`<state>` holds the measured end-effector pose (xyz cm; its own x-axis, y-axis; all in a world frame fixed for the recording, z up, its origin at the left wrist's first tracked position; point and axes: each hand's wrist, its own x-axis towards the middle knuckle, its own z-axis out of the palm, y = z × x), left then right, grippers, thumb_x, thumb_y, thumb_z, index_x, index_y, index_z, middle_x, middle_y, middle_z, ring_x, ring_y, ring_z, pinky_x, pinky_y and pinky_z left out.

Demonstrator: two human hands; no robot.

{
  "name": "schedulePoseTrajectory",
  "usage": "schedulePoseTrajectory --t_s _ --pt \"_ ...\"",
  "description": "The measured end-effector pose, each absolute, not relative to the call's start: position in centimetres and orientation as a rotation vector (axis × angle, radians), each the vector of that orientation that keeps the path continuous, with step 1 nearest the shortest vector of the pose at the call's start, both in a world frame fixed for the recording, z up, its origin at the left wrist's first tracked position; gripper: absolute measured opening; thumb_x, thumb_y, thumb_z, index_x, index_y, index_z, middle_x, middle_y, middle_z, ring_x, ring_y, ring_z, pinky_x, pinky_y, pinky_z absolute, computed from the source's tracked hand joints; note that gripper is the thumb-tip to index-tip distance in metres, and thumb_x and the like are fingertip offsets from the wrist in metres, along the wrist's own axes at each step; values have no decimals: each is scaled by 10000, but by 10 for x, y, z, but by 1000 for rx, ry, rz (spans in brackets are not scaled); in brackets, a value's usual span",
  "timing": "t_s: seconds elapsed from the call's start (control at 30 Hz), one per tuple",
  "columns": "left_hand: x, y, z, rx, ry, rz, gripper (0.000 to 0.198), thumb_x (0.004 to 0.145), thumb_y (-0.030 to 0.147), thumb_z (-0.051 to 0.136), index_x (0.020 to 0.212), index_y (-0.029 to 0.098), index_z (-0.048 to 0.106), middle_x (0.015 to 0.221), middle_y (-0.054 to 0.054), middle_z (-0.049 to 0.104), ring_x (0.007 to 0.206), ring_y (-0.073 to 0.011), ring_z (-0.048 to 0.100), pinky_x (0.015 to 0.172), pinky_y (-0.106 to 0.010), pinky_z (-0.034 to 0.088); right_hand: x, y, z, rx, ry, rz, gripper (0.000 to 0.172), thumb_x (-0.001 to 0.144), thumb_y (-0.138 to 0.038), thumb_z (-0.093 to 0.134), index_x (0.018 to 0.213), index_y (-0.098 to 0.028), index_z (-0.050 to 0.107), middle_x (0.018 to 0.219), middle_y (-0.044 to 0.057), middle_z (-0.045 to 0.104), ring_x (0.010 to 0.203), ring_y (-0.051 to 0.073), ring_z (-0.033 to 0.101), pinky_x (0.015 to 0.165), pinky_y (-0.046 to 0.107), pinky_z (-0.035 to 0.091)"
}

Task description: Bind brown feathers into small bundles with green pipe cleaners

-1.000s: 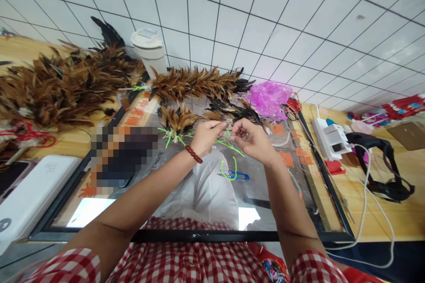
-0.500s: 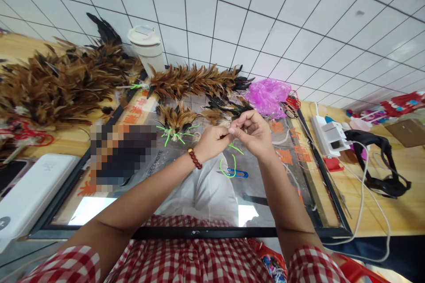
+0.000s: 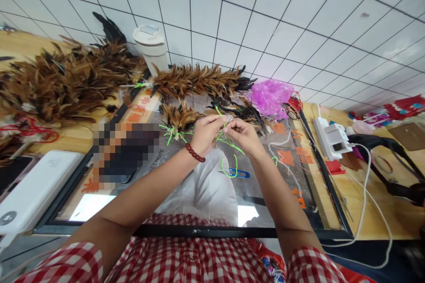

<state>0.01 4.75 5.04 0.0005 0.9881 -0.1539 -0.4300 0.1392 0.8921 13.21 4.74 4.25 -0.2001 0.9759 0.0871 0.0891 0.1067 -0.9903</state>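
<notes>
My left hand [image 3: 207, 132], with a red bead bracelet at the wrist, pinches a bright green string [image 3: 218, 110] whose end sticks up above the fingers. Close beside it, my right hand [image 3: 244, 137] has its thumb and fingertips pressed together at the same spot, where green strands hang below. What the right fingertips grip is too small to make out. Just behind the hands lie dark and brown feathers [image 3: 252, 112]. A feather bunch tied with green strings [image 3: 179, 117] is left of them. Blue thread snips [image 3: 239, 174] lie below, beside a loose green string.
A long feather garland [image 3: 195, 79] runs along the back, next to a white lidded cup [image 3: 152, 48] and a big feather pile [image 3: 66, 84]. Pink plastic [image 3: 270, 97] is at the back right. A power strip [image 3: 327, 137] and a white power bank [image 3: 40, 190] flank the glass.
My right hand has moved slightly left and lower, its fingers now more closed. A green string end now rises above my left fingertips. The view has shifted slightly.
</notes>
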Motion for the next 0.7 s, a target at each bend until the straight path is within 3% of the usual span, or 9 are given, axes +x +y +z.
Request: schedulePoseTrajectory --t_s 0.23,0.33,0.43,0.53,0.7 --pt "-3 49 50 584 743 1199 231 570 223 796 724 105 671 522 54 404 434 -7 266 379 -144 154 138 48 48 -1116 -1345 1417 246 737 -392 653 745 -210 487 605 -43 567 478 78 454 471 211 330" --pt "-5 51 49 592 667 1154 217 602 240 788 702 98 657 545 39 412 456 -15 288 374 -137 180 144 49 49 -1105 -1509 1395 228 745 -386 658 799 -201 538 619 -43 568 482 78 452 486 220 357" --pt "-7 51 49 664 609 1050 217 612 245 787 685 95 649 624 -2 487 495 -24 331 386 -139 219 158 48 57 -1159 -1907 1018 126 826 -301 575 823 -184 623 703 -1 613 628 120 541 612 257 419" --pt "-6 49 47 746 642 961 218 630 261 772 641 98 627 654 -21 508 509 -34 354 406 -156 249 174 47 71 -1227 -2241 447 172 871 -185 491 874 -187 663 858 52 647 809 172 582 734 301 427" --pt "-1 44 41 998 822 847 267 731 303 619 549 130 530 575 -1 446 478 -55 344 420 -195 228 183 41 87 -1218 -2415 -9 199 894 -157 460 944 -199 648 986 80 632 902 199 569 767 323 401"
